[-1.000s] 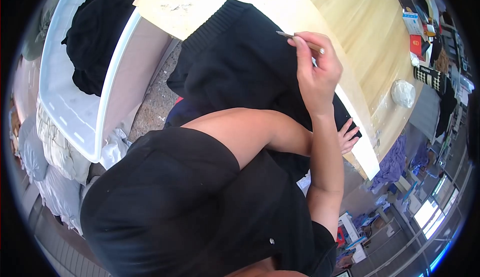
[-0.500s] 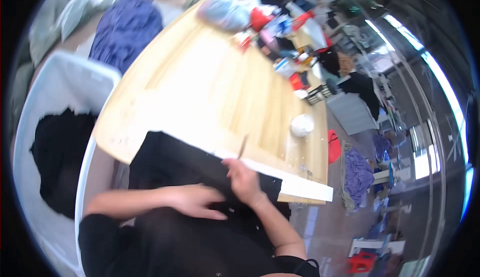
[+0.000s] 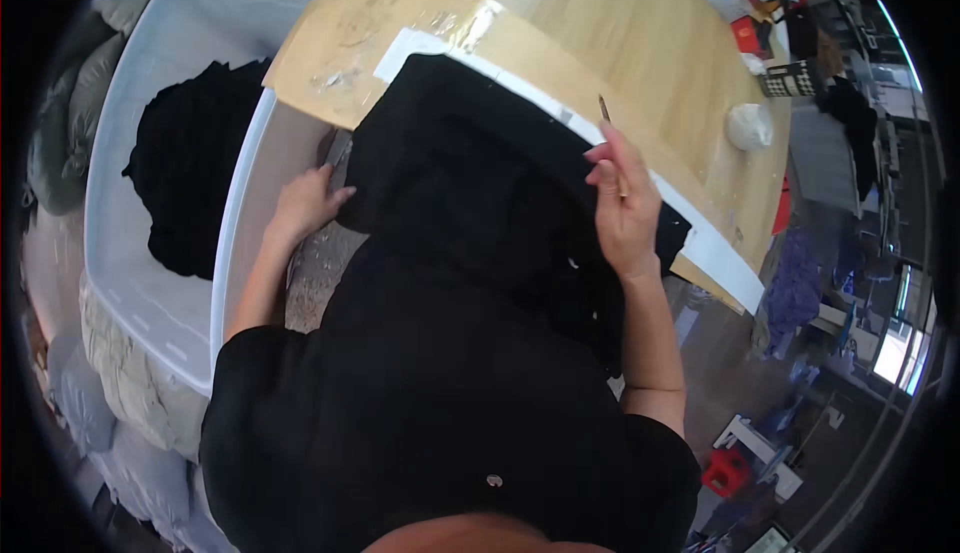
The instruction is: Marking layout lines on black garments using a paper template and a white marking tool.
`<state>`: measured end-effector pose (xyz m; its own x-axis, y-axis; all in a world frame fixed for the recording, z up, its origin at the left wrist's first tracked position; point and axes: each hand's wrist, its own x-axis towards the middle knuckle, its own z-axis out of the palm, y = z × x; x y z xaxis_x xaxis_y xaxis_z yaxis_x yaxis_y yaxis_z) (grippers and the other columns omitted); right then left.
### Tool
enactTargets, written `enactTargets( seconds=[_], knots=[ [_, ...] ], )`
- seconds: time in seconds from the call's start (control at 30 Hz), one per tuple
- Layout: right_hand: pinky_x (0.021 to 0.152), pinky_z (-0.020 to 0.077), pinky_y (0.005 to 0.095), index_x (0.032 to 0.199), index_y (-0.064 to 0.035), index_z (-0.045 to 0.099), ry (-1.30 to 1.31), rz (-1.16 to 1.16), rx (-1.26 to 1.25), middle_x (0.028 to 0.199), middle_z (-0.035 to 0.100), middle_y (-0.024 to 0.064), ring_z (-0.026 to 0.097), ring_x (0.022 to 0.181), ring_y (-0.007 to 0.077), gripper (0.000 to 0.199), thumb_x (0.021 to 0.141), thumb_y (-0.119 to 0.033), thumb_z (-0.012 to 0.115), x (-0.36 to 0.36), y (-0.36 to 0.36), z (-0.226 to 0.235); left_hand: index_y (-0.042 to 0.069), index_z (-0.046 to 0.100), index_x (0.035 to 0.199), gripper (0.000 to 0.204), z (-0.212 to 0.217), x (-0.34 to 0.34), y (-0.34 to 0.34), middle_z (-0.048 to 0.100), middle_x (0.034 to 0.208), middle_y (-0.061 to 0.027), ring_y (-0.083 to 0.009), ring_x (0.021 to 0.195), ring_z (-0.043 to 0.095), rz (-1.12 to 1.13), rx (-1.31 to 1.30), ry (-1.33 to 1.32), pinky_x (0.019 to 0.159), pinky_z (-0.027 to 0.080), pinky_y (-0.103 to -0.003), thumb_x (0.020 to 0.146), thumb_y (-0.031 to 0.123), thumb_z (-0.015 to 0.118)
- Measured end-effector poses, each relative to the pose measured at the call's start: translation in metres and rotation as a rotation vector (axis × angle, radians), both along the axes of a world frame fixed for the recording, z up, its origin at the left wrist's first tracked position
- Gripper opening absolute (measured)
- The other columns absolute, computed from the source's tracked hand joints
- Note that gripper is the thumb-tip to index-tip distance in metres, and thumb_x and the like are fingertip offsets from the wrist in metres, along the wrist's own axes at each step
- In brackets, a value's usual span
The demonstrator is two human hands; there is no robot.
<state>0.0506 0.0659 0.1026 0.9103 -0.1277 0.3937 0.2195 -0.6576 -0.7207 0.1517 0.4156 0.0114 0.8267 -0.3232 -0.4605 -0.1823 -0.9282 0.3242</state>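
Black fabric (image 3: 450, 133) lies over the near edge of the table and runs down toward my black shirt, where the two are hard to tell apart. Along its far edge is a long white strip (image 3: 700, 233). Between the fingers of my right hand (image 3: 628, 208), above the right part of the fabric, a thin pencil-like stick (image 3: 604, 108) points up and away. My left hand (image 3: 305, 201) is at the fabric's left edge, beside the bin, thumb and fingers apart; whether the thumb touches the cloth I cannot tell.
A white plastic bin (image 3: 225, 193) with black cloth (image 3: 195, 168) in it stands left of the wooden table (image 3: 560, 13). A white round object (image 3: 749, 127) sits near the table's right edge. Stuffed sacks (image 3: 140, 383) lie left; a red stool (image 3: 726, 472) is at the right.
My view has turned down toward the near table edge. My left hand has gone from lying over the fabric to its left edge. The stick is still in my right hand.
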Motion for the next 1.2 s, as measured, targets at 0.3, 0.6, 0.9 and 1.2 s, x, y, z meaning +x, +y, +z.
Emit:
enactTargets(
  seconds=[0.3,0.6,0.9,1.2],
  knots=[
    [0.072,0.0468,0.0224,0.095,0.0014,0.059,0.06,0.023,0.331,0.086,0.06,0.0075,0.059,0.078,0.0128,0.009,0.086,0.0,0.057,0.046,0.034,-0.035,0.0,0.047,0.127,0.061,-0.012,0.001,-0.003,0.054,0.12,-0.0225,-0.036,0.113,0.051,0.031,0.025,0.121,0.094,0.042,-0.042,0.083,0.04,0.059],
    [0.071,0.0492,0.0266,0.093,0.0013,0.06,0.112,0.019,0.193,0.085,0.064,0.0106,0.065,0.077,0.0193,0.009,0.084,0.0,0.058,0.074,0.038,-0.065,-0.001,0.045,0.129,0.063,-0.025,-0.007,0.014,0.054,0.121,-0.0229,-0.0352,0.116,0.05,0.106,-0.037,0.167,0.097,0.039,-0.04,0.082,0.038,0.062],
    [0.068,0.0498,0.0275,0.11,-0.0008,0.057,0.241,0.137,0.082,0.1,0.064,0.0113,0.059,0.07,0.0173,0.025,0.085,0.002,0.054,0.012,0.029,-0.016,-0.002,0.06,0.101,0.023,-0.054,-0.004,0.018,0.062,0.09,-0.001,-0.0069,0.084,0.055,0.305,-0.754,0.42,0.075,0.046,-0.023,0.085,0.014,0.064],
    [0.063,0.0474,0.0304,0.087,-0.0031,0.054,-0.014,-0.066,-0.201,0.084,0.054,0.01,0.056,0.071,0.0236,0.029,0.063,0.013,0.052,-0.003,0.01,0.009,-0.009,0.055,0.108,0.041,0.092,0.008,-0.02,0.063,0.105,-0.0132,-0.0179,0.096,0.061,0.196,-1.522,0.732,0.087,0.047,-0.028,0.077,0.015,0.068]
  ],
)
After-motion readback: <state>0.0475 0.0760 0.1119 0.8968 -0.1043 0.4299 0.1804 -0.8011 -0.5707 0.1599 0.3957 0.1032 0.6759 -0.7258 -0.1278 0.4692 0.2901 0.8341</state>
